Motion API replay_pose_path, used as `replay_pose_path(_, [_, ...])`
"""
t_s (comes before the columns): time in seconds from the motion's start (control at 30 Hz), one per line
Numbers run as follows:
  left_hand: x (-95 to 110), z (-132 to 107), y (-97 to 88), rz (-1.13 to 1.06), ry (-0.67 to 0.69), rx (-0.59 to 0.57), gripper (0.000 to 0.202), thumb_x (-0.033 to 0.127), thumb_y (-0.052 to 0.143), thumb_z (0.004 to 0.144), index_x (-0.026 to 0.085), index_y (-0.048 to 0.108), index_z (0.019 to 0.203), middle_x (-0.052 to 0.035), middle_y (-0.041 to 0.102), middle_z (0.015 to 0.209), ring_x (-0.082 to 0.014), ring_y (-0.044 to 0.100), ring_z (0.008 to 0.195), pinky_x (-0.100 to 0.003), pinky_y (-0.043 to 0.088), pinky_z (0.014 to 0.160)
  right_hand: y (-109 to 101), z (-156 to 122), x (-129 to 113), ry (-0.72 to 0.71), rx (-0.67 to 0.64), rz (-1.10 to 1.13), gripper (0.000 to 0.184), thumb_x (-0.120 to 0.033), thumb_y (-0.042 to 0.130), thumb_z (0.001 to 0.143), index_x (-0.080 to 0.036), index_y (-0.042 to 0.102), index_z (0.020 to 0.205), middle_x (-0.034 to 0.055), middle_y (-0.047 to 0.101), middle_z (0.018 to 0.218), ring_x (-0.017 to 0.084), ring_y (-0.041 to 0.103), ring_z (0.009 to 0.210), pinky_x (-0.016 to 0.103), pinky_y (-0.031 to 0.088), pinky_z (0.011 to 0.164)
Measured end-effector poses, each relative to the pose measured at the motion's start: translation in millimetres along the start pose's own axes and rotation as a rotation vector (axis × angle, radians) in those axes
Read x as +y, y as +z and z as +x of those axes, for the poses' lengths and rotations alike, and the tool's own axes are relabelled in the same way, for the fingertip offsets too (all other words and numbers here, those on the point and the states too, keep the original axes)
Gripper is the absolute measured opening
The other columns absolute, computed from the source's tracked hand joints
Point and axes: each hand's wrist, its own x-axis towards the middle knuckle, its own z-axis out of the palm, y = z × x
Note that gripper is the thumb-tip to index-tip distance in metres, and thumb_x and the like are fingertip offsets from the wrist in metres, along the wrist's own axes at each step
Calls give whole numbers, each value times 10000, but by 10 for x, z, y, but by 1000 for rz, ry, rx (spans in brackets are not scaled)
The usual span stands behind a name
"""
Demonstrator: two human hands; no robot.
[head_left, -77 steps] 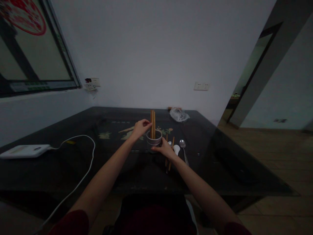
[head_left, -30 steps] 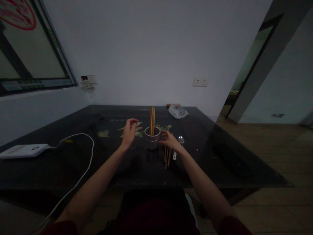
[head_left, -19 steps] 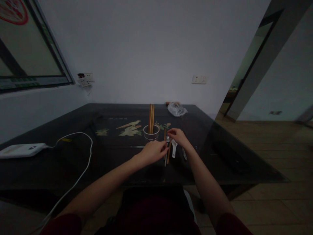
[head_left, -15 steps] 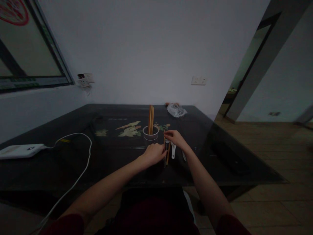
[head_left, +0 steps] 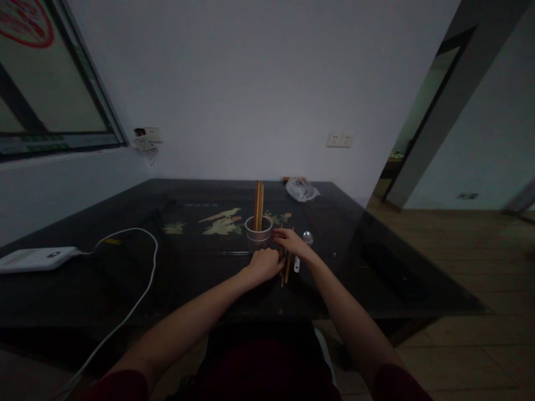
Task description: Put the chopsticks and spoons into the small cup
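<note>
My left hand [head_left: 265,265] rests low over the table with its fingers curled round a wooden chopstick [head_left: 281,255], whose lower part is partly hidden. Just beyond it, my right hand [head_left: 291,243] reaches leftward, fingers slightly apart, tips close to the rim of a round cup [head_left: 258,236]; whether they touch it is unclear. Several chopsticks [head_left: 258,206] stand upright in that cup. Beneath and beside my right hand lie another chopstick [head_left: 288,269], a white spoon [head_left: 296,264] mostly covered by the hand, and a metal spoon [head_left: 308,238].
A dark glossy table [head_left: 200,289] carries a white power bank [head_left: 37,259] with a white cable [head_left: 154,262] at left. A crumpled plastic bag [head_left: 301,190] lies at the back. A dark flat object [head_left: 393,273] is at right. The wall [head_left: 242,111] stands behind.
My right hand has shifted left towards the cup, its fingertips coming away from the chopstick's top. The metal spoon's bowl has come into view. My left hand has stayed nearly still.
</note>
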Motion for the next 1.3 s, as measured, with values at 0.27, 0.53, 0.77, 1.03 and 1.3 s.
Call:
replay_pose_path(0.27, [19, -49, -36, 93, 0, 5, 356, 343, 393, 891, 132, 669, 975, -169, 698, 951, -317, 676, 900, -410, 521, 770, 34, -33, -67, -10, -65, -26, 399, 4, 529, 733, -128, 664, 1084, 76, 706, 1090, 220, 630, 1086, 393, 449, 1012])
replay_pose_path(0.53, [46, -121, -104, 120, 9, -8, 363, 302, 397, 883, 93, 683, 959, -196, 699, 913, -337, 679, 881, -424, 530, 741, 41, -55, -118, 8, -73, -29, 414, 16, 520, 726, -135, 662, 1084, 67, 710, 1075, 207, 639, 1066, 383, 464, 996])
replay_pose_path(0.77, [22, -82, -58, 114, 10, 14, 337, 289, 433, 857, 95, 692, 950, -197, 697, 896, -321, 678, 887, -399, 525, 761, -55, -74, -135, 38, -44, -65, 344, -38, 563, 756, -121, 665, 1074, 90, 714, 1042, 176, 669, 959, 315, 511, 905])
replay_pose_path(1.03, [0, -100, -82, 92, -27, 11, 308, 267, 456, 819, 114, 705, 915, -200, 695, 914, -330, 676, 888, -403, 521, 751, -370, -119, -197, 130, 152, -562, 198, -179, 541, 832, -127, 704, 931, 65, 718, 800, 144, 662, 683, 233, 502, 664])
replay_pose_path(1.3, [2, -138, -125, 79, -3, 29, 315, 302, 431, 835, 155, 710, 857, -148, 709, 844, -282, 686, 827, -355, 517, 732, -262, -285, -259, 319, 166, -1107, 286, -369, 591, 818, -162, 683, 993, 159, 689, 1045, 279, 644, 1001, 331, 485, 779])
